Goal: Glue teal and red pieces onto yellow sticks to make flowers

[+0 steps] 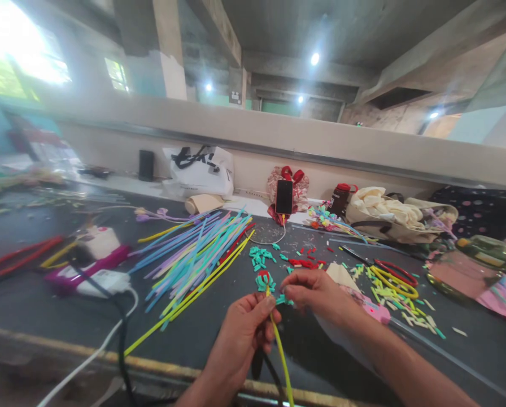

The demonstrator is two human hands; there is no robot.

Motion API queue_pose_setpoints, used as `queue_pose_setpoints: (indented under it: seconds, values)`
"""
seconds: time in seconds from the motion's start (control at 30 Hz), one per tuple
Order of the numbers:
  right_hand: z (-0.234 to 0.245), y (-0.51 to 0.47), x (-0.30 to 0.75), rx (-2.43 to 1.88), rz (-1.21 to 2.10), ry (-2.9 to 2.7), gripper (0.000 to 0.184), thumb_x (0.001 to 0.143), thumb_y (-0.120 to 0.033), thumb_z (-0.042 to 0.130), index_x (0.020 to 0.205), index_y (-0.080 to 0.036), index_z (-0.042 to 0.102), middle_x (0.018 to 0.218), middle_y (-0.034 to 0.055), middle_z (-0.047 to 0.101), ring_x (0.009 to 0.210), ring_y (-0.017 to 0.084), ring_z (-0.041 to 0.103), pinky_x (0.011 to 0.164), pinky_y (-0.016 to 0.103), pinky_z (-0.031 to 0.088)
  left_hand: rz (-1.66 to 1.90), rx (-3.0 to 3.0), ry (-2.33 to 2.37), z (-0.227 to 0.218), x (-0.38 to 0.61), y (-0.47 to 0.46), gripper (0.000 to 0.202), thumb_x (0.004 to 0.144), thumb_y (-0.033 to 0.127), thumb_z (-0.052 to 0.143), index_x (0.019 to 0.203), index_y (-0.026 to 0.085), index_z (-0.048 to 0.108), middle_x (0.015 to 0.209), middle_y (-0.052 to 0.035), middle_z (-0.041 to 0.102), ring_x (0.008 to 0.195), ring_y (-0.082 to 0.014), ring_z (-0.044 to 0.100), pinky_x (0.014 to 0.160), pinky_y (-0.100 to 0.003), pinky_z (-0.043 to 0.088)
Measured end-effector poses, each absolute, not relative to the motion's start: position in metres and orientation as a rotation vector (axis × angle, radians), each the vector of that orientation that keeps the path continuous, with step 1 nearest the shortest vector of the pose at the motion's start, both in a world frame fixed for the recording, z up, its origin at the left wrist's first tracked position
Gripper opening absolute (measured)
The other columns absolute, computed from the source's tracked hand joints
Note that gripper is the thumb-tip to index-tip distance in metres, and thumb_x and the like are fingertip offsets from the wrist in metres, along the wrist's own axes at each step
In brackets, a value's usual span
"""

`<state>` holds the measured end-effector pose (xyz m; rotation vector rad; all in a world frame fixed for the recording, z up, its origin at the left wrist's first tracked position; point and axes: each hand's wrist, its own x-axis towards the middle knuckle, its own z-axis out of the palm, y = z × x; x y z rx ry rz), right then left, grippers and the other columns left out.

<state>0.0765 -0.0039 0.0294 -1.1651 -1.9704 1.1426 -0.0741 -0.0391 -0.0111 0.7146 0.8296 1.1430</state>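
Jutting past left grip: flower

left hand on yellow stem, right hand beside flower

left hand pinches the stem just below the teal-and-red flower. right hand has fingers bent, can't tell if holding anything. dark table: teal bits behind, stick pile left, yellow bits right. phone propped upright farther back.
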Motion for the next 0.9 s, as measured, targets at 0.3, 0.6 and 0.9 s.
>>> queue_pose_setpoints:
  seconds: [0.3, 0.6, 0.9]
  values:
    - [0.02, -0.011, 0.072, -1.063, 1.512, -1.725, 0.011, 0.069, -0.025, 0.059, 0.067, -0.014, 0.058, 0.053, -0.0048, 0.05, 0.043, 0.004, 0.041, 0.043, 0.017, 0.028, 1.099, 0.76, 0.782, -0.017, -0.076, -0.041, 0.027, 0.072, 0.035, 0.056, 0.056, 0.013, 0.054, 0.034, 0.0058, 0.045, 0.026, -0.0015, 0.032, 0.028, -0.011, 0.03]
    - [0.022, -0.011, 0.07, -1.089, 1.75, -1.551, 0.016, 0.066, -0.028, 0.061, 0.066, -0.014, 0.054, 0.051, -0.0054, 0.049, 0.038, 0.002, 0.039, 0.036, 0.015, 0.02, 1.077, 0.771, 0.766, -0.019, -0.077, -0.042, 0.029, 0.071, 0.036, 0.056, 0.054, 0.014, 0.052, 0.031, 0.0065, 0.043, 0.024, -0.0017, 0.03, 0.027, -0.012, 0.028]
    - [0.026, 0.0, 0.076, -1.161, 1.504, -1.641, 0.013, 0.066, -0.026, 0.06, 0.065, -0.015, 0.056, 0.048, -0.0068, 0.046, 0.039, 0.004, 0.04, 0.037, 0.016, 0.024, 1.097, 0.668, 0.775, -0.014, -0.079, -0.04, 0.028, 0.071, 0.036, 0.057, 0.054, 0.014, 0.052, 0.033, 0.0079, 0.041, 0.026, -0.0007, 0.029, 0.028, -0.011, 0.028]
